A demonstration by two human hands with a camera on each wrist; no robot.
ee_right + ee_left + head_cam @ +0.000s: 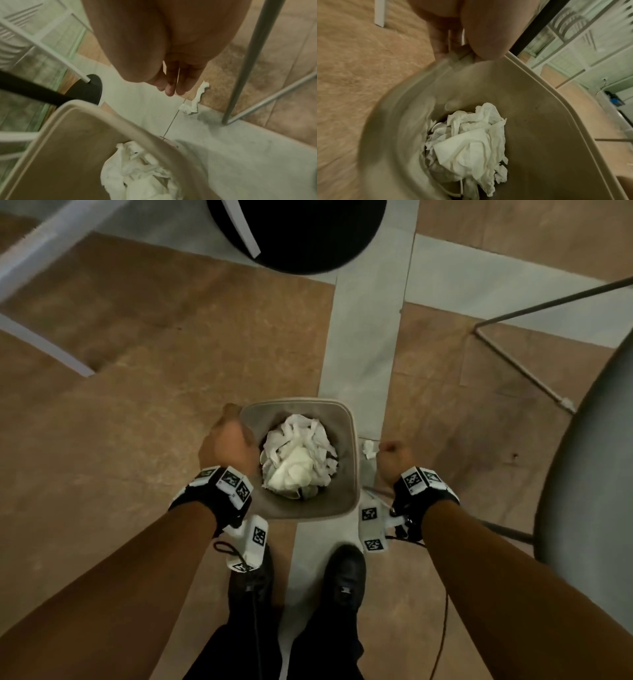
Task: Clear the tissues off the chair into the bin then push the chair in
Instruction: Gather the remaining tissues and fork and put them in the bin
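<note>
A beige bin (353, 440) stands on the floor just ahead of my feet, with crumpled white tissues (298, 460) piled inside. My left hand (236, 422) holds the bin's left rim. The left wrist view shows thumb and fingers (440, 44) pinching that rim (556, 94) above the tissues (471, 142). My right hand (390, 451) hangs to the right of the bin and holds nothing, its fingers (171, 88) loosely pointing down. A small tissue scrap (193, 104) lies on the floor below it (368, 448). The grey chair seat (589, 474) is at the far right.
The chair's thin metal legs (524, 368) (248, 60) stand right of the bin. A black round base (294, 234) sits ahead, and white frame bars (44, 344) cross the left. My black shoes (344, 577) are behind the bin, with a cable (442, 628) trailing beside them.
</note>
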